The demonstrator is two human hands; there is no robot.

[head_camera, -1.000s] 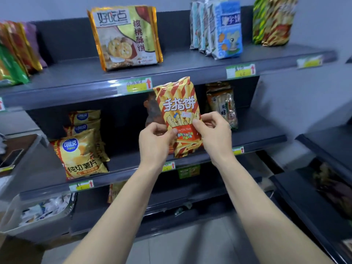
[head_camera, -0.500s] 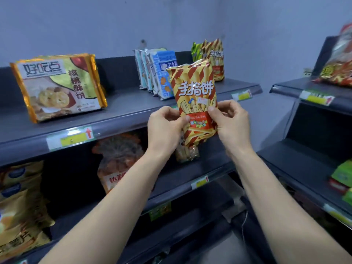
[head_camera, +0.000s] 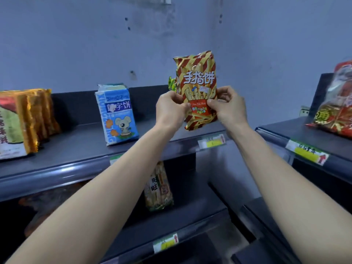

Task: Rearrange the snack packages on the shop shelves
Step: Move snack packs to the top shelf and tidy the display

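Observation:
A red-and-gold striped finger-biscuit bag (head_camera: 197, 80) stands upright in the air over the right end of the top shelf (head_camera: 80, 149). My left hand (head_camera: 170, 109) pinches its lower left edge and my right hand (head_camera: 227, 107) pinches its lower right edge. Behind the bag, a sliver of green and striped packs (head_camera: 172, 83) shows at the shelf's back. Blue mouse-print biscuit packs (head_camera: 118, 115) stand to the left on the same shelf.
Orange walnut-cookie packs (head_camera: 22, 121) fill the top shelf's left end. A rice-cracker pack (head_camera: 158, 187) stands on the shelf below, with dim packs at lower left. A second shelf unit (head_camera: 297, 134) to the right carries a red bag (head_camera: 335, 103). Price tags line the shelf edges.
Both hands have lifted the striped bag from in front of the middle shelf up to the top shelf's right end. The view has swung up and to the right.

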